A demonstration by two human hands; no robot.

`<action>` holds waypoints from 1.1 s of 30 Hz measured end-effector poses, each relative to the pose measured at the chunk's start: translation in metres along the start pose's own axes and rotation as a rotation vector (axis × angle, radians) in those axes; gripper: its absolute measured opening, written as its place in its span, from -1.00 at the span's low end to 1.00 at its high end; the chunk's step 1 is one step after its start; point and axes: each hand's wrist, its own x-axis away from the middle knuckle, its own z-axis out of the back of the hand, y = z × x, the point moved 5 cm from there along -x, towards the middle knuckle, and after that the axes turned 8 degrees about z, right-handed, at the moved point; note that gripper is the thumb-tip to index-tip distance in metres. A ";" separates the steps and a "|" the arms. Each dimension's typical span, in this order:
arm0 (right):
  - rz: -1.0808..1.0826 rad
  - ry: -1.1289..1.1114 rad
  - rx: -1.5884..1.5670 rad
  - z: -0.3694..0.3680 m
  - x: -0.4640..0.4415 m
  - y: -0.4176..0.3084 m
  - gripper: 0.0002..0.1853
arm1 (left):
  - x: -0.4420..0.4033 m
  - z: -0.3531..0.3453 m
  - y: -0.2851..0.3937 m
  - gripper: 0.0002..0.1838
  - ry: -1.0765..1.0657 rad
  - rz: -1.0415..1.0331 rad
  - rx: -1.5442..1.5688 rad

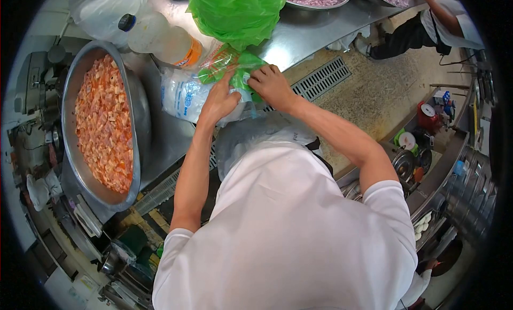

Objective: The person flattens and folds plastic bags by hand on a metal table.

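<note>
A crumpled green plastic bag with red print (218,61) lies across a clear plastic bag with blue print (184,96) at the table's edge. My left hand (220,100) touches the green bag with its index finger stretched out and the thumb apart. To its right, the curled fingers of my right hand (271,85) grip the green plastic. Just beyond both hands sits a large puffed green bag (235,13). A plastic bottle (160,37) with a dark cap and orange label lies to the left of it.
At the left stands a large metal bowl (140,150) of diced orange-red meat. Pink chopped food fills a metal bowl (320,5) at the back of the steel table (299,37). Another person (422,32) is at the upper right. A floor grate (323,77) lies beyond the table edge.
</note>
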 end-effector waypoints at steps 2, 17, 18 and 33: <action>0.006 0.012 -0.011 0.002 0.004 0.001 -0.78 | 0.005 0.000 0.002 -0.28 0.011 0.001 -0.051; -0.094 -0.015 -0.113 0.015 0.040 -0.010 -0.49 | 0.024 -0.004 0.020 -0.47 0.096 -0.086 -0.285; -0.133 0.019 -0.140 0.018 0.041 -0.011 -0.49 | 0.026 -0.004 0.022 -0.48 0.057 -0.047 -0.263; -0.441 0.299 -0.259 0.031 0.031 0.047 -0.88 | 0.029 0.003 0.022 -0.67 0.216 -0.051 -0.144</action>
